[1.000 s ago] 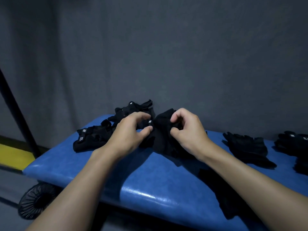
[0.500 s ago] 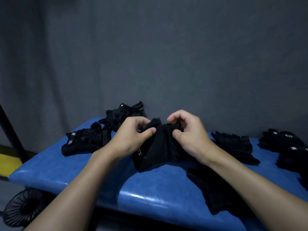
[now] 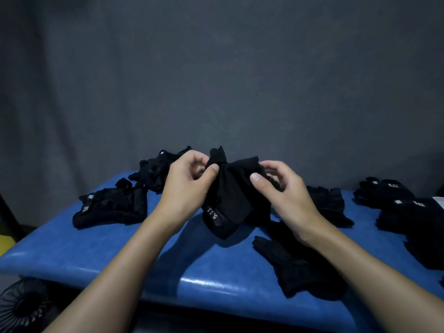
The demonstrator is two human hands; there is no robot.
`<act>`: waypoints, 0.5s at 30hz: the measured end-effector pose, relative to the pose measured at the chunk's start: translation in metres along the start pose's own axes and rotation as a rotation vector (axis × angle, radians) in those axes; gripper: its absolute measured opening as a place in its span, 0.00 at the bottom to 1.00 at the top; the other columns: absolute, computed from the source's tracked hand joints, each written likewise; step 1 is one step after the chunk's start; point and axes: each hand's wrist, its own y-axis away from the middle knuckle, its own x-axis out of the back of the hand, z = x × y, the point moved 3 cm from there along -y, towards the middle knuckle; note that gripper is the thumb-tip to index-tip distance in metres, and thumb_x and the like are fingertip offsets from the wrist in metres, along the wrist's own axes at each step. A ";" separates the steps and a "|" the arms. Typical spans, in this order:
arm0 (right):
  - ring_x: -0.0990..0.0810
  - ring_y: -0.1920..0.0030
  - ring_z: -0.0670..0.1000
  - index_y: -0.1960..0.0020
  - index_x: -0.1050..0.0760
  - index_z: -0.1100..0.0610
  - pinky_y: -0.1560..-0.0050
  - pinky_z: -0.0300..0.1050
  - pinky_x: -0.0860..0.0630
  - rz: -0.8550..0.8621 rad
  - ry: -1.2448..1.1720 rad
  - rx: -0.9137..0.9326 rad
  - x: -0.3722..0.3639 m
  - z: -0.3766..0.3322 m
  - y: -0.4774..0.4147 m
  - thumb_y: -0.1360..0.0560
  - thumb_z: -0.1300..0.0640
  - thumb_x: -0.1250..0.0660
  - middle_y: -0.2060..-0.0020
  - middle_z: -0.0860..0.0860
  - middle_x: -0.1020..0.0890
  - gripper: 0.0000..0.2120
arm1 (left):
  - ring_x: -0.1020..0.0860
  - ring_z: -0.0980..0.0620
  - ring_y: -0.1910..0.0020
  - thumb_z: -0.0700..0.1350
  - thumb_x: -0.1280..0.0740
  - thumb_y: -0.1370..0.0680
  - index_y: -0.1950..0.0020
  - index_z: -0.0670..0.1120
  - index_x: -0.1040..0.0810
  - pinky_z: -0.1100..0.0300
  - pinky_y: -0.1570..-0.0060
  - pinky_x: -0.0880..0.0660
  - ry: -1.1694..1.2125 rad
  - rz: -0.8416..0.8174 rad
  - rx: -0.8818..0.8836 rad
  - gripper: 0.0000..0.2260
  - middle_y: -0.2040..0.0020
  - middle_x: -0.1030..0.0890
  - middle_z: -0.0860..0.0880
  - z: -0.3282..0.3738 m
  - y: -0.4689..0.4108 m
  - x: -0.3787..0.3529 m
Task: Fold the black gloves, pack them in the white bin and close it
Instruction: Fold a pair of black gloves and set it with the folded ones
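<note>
Two bare forearms enter from the lower edge of the head view, each ending in an uncovered hand. Left hand (image 3: 186, 182): no glove, ring, watch or strap; short, plain thumbnail. Right hand (image 3: 282, 191): likewise unadorned, with a short, unpainted thumbnail facing the camera. Both arms are bare from wrist to frame edge; no cuff or fabric is in view. No markings show on either limb.
</note>
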 end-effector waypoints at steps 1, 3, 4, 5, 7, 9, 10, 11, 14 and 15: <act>0.18 0.47 0.44 0.43 0.22 0.51 0.47 0.39 0.22 0.008 0.004 0.004 0.004 0.001 0.004 0.27 0.51 0.27 0.50 0.47 0.16 0.13 | 0.29 0.55 0.70 0.41 0.32 0.20 0.56 0.46 0.26 0.61 0.68 0.31 0.014 0.015 0.018 0.06 0.71 0.25 0.56 -0.002 0.001 -0.003; 0.17 0.49 0.47 0.45 0.22 0.53 0.49 0.39 0.21 0.027 0.003 0.005 0.013 0.003 0.010 0.27 0.56 0.26 0.52 0.49 0.15 0.12 | 0.31 0.56 0.71 0.41 0.33 0.20 0.54 0.48 0.28 0.62 0.70 0.34 0.038 0.036 0.060 0.06 0.70 0.27 0.55 -0.002 0.004 -0.010; 0.17 0.50 0.49 0.46 0.22 0.54 0.50 0.41 0.21 0.046 0.006 0.013 0.017 0.004 0.013 0.28 0.60 0.26 0.53 0.50 0.15 0.12 | 0.29 0.55 0.70 0.40 0.33 0.20 0.51 0.49 0.29 0.62 0.70 0.32 0.073 0.029 0.088 0.06 0.68 0.25 0.51 -0.001 0.006 -0.014; 0.16 0.51 0.50 0.47 0.22 0.54 0.50 0.42 0.20 0.076 0.015 0.023 0.022 0.005 0.014 0.28 0.62 0.26 0.54 0.51 0.15 0.12 | 0.24 0.53 0.67 0.40 0.32 0.21 0.47 0.50 0.29 0.60 0.68 0.27 0.127 -0.002 0.123 0.08 0.63 0.21 0.46 -0.001 0.009 -0.019; 0.17 0.53 0.49 0.47 0.23 0.54 0.53 0.42 0.21 0.139 0.012 0.035 0.033 0.007 0.017 0.28 0.65 0.26 0.55 0.50 0.15 0.12 | 0.17 0.48 0.57 0.40 0.30 0.22 0.37 0.53 0.31 0.51 0.59 0.21 0.188 -0.102 0.190 0.18 0.51 0.17 0.41 -0.003 0.013 -0.028; 0.17 0.54 0.47 0.46 0.25 0.53 0.53 0.43 0.20 0.188 -0.076 0.013 0.042 0.007 0.020 0.28 0.67 0.27 0.57 0.47 0.15 0.15 | 0.18 0.47 0.56 0.42 0.27 0.24 0.33 0.53 0.29 0.51 0.61 0.23 0.164 -0.190 0.210 0.22 0.51 0.18 0.41 -0.003 0.017 -0.036; 0.16 0.56 0.48 0.45 0.27 0.53 0.54 0.45 0.20 0.206 -0.137 -0.013 0.046 0.008 0.022 0.27 0.68 0.28 0.59 0.48 0.15 0.16 | 0.20 0.47 0.57 0.43 0.26 0.26 0.35 0.52 0.25 0.52 0.62 0.25 0.154 -0.221 0.210 0.20 0.54 0.19 0.43 -0.002 0.019 -0.040; 0.16 0.57 0.50 0.44 0.28 0.54 0.55 0.47 0.19 0.220 -0.184 -0.041 0.050 0.009 0.024 0.27 0.68 0.28 0.59 0.50 0.14 0.17 | 0.22 0.48 0.58 0.44 0.25 0.27 0.39 0.51 0.22 0.52 0.61 0.26 0.154 -0.247 0.218 0.17 0.56 0.19 0.45 -0.001 0.021 -0.045; 0.16 0.60 0.57 0.41 0.31 0.51 0.57 0.55 0.18 0.253 -0.212 -0.099 0.058 0.010 0.033 0.26 0.65 0.28 0.56 0.65 0.17 0.20 | 0.23 0.53 0.64 0.40 0.27 0.24 0.51 0.44 0.22 0.59 0.66 0.26 0.189 -0.278 0.254 0.06 0.62 0.21 0.49 0.003 0.030 -0.058; 0.17 0.60 0.60 0.39 0.32 0.49 0.56 0.58 0.18 0.256 -0.198 -0.104 0.061 0.010 0.037 0.26 0.64 0.28 0.55 0.70 0.20 0.21 | 0.24 0.53 0.66 0.38 0.28 0.24 0.54 0.44 0.24 0.60 0.69 0.26 0.196 -0.267 0.255 0.05 0.64 0.22 0.49 0.004 0.032 -0.061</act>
